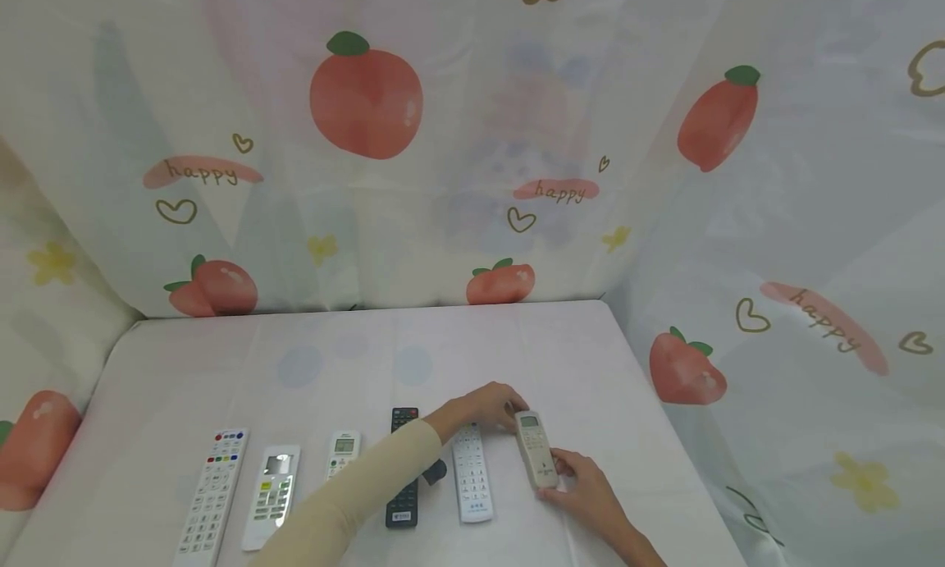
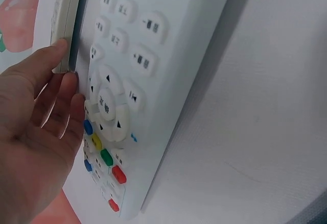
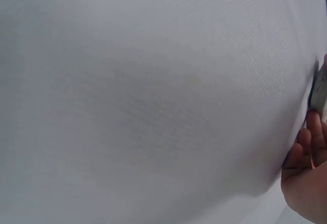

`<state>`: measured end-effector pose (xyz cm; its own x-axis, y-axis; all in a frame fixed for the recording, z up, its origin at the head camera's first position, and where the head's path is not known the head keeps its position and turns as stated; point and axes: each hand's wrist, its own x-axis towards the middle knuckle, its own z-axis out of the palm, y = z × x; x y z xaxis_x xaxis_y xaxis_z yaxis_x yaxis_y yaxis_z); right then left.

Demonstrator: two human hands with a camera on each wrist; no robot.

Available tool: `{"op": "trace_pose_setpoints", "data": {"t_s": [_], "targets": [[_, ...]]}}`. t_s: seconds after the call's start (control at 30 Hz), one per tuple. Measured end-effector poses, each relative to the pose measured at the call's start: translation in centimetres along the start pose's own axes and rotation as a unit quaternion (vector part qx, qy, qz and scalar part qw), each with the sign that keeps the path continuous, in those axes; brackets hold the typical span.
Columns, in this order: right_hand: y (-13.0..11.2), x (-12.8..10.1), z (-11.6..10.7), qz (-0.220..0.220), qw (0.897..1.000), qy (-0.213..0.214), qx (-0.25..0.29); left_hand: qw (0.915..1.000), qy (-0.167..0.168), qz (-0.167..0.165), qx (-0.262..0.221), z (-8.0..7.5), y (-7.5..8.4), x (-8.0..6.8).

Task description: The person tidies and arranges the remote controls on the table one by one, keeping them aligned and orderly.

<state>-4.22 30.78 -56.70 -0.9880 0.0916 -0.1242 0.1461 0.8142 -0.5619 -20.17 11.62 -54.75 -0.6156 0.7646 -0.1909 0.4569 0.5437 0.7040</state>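
six remote controls (image 1: 536, 450), two hands (image 1: 487, 406), one table (image 1: 369, 345)

Head view is looking forward and down over the whole desk (image 1: 561, 345). Left wrist view is sitting very near the white remote (image 2: 148, 71). Right wrist view is facing bare desk closely. All are sharing the beige remote (image 1: 535, 450).
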Motion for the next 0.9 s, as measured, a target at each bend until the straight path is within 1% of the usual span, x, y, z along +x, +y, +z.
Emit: {"op": "trace_pose_setpoints", "data": {"t_s": [0.27, 0.57, 0.7, 0.9], "targets": [[-0.03, 0.07, 0.17, 0.028, 1.0, -0.01, 0.0, 0.9999, 0.012, -0.001, 0.006, 0.44, -0.05, 0.37], [0.32, 0.08, 0.16, 0.029, 1.0, -0.01, 0.007, 0.999, 0.02, 0.031, 0.024, 0.9, -0.21, 0.91], [0.42, 0.11, 0.15, 0.028, 1.0, -0.012, 0.007, 0.9988, 0.022, 0.03, 0.03, 0.97, -0.15, 0.99], [0.49, 0.19, 0.08, 0.028, 1.0, -0.01, 0.003, 0.9988, 0.018, 0.023, 0.04, 0.79, 0.37, 0.9]]}}
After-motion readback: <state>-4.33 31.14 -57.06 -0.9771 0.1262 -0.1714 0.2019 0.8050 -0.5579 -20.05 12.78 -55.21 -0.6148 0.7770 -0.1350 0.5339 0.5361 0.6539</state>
